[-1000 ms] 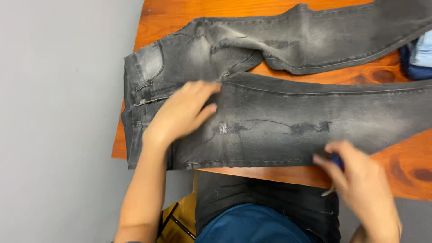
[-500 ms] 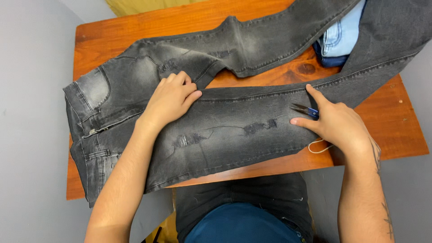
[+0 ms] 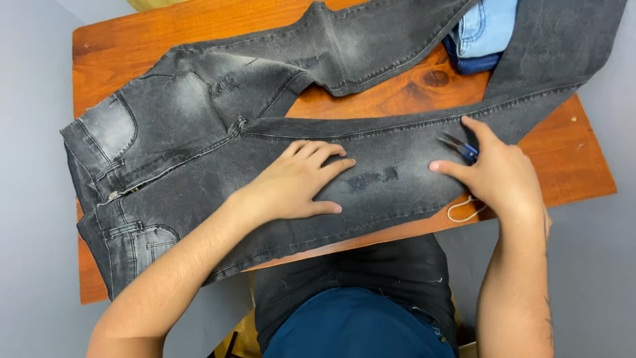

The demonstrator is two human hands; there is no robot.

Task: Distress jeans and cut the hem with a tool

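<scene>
Both of your hands press the grey jeans flat across the wooden tabletop at frame centre, left hand spread wide beside the frayed patch, right hand pinning small blue-handled snips against the leg, keeping the cloth taut.

A wooden table, reddish and knotted, spreads beneath and beyond both hands. Folded light-blue denim lies past the right hand (atop something darker blue). Grey floor surrounds left of the left hand.
</scene>
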